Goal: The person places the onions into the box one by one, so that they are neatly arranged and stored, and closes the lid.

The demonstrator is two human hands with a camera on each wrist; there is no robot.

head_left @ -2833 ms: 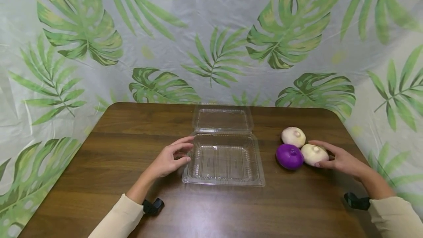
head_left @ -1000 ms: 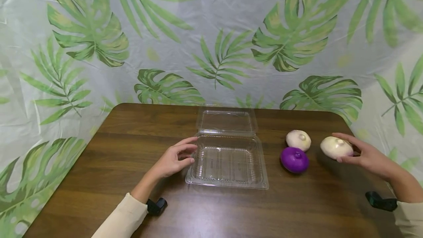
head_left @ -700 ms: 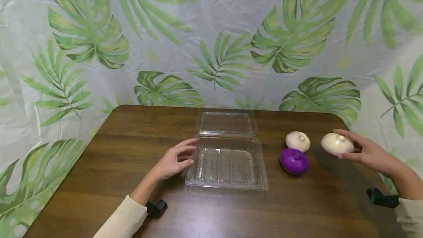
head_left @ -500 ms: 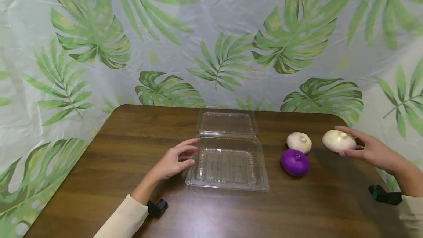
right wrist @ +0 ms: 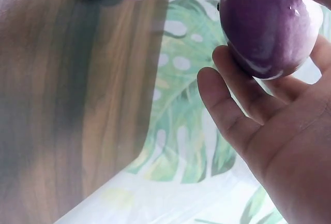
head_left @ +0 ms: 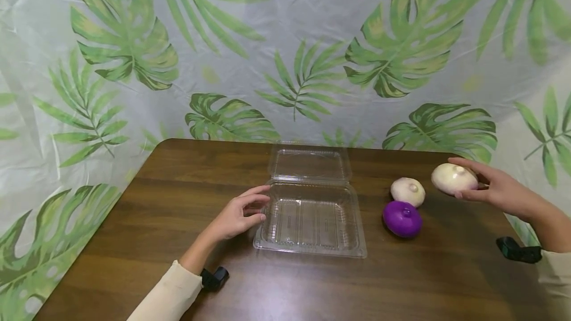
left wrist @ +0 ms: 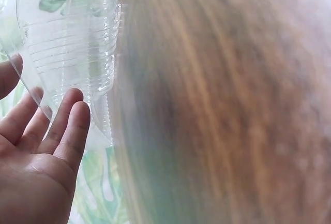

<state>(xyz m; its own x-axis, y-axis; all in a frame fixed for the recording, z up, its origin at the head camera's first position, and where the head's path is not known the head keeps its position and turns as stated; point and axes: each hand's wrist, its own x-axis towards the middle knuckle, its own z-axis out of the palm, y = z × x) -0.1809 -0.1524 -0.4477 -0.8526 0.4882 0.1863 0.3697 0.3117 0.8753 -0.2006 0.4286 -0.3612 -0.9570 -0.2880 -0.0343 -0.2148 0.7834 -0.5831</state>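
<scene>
One clear container (head_left: 310, 224), open, three vegetables (head_left: 408, 191) outside

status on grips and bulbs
Right grip holding white bulb aloft. Left grip at open container. Between, possibly in the way: purple bulb, second white bulb.

2 white-and-purple bulbs (head_left: 453, 179), 1 purple bulb (head_left: 402, 219), green-leaf-patterned backdrop (head_left: 308, 19)

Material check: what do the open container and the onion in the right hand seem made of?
Open container: thin, glossy clear plastic, it seems; the table shows through it, with bright glints. Onion in the right hand: smooth, shiny surface with highlights, white above, purple below; perhaps molded plastic or foam, though a real onion isn't ruled out.
</scene>
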